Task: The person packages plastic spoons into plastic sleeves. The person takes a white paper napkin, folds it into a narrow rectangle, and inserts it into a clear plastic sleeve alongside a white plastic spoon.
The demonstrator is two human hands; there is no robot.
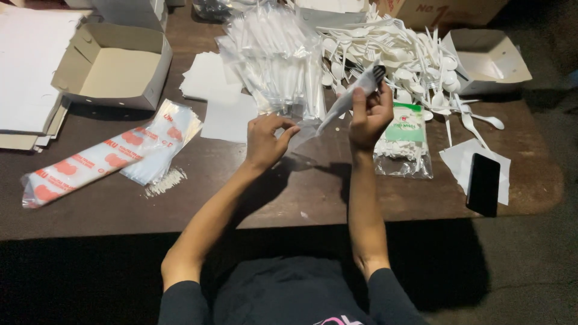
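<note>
**Over the bench centre: both hands on one clear cutlery sleeve**

Above the middle of the brown bench, the right hand is clenched round the upper part of a narrow clear sleeve that already has white cutlery inside; its top end pokes out above the fingers. Left hand pinches the lower, open-looking end of the same sleeve, thumb and fingertips closed on the plastic. Sleeve is tilted, low end toward the left hand, held up off the bench.

Places relative to the held sleeve:
- Just behind it: stack of packed clear sleeves, a fair pile, so a good many look done.
- Behind and right: big loose heap of white plastic spoons and forks, so plenty looks left to pack.
- Right, just below: small bag with a green label, contents small and white, cannot tell what.
- Far right: dark phone lying on a white sheet.
- Left: white paper squares, then flat printed red-and-clear bags.
- Far left, behind: open cardboard box, nothing visible inside.

Judgement: mid-way through, this one sleeve filled but apparently not closed.
</note>
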